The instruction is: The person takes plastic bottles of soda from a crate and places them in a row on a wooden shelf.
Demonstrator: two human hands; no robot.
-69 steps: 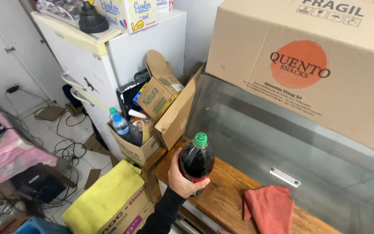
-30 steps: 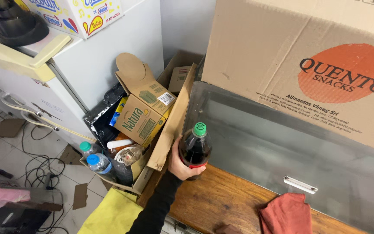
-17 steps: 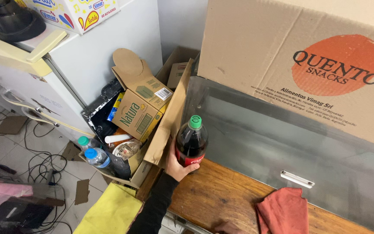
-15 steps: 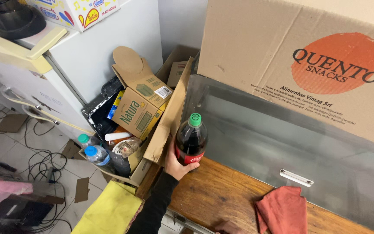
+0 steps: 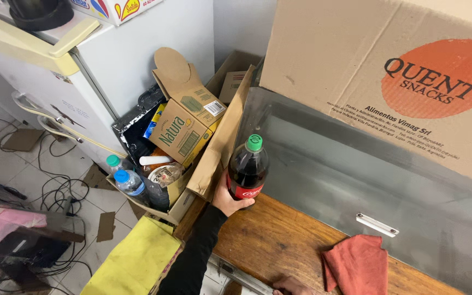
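Note:
My left hand (image 5: 226, 200), in a black sleeve, is wrapped around the lower part of a dark soda bottle (image 5: 247, 168) with a green cap and a red label. The bottle stands upright at the left end of the wooden tabletop (image 5: 279, 240), right beside a brown cardboard flap (image 5: 226, 143). Only the knuckles of my right hand (image 5: 289, 285) show at the bottom edge, resting on the table's front edge; its grip is hidden.
A red cloth (image 5: 359, 263) lies on the wood to the right. A grey metal panel (image 5: 345, 175) rises behind, with a large cardboard box (image 5: 378, 71) on top. An open box of cartons and water bottles (image 5: 165, 158) sits left, beside a white fridge (image 5: 110, 60).
The bottle has come down and slightly left, from mid-air to the table's left end next to the cardboard flap. The view has shifted closer to the box of clutter.

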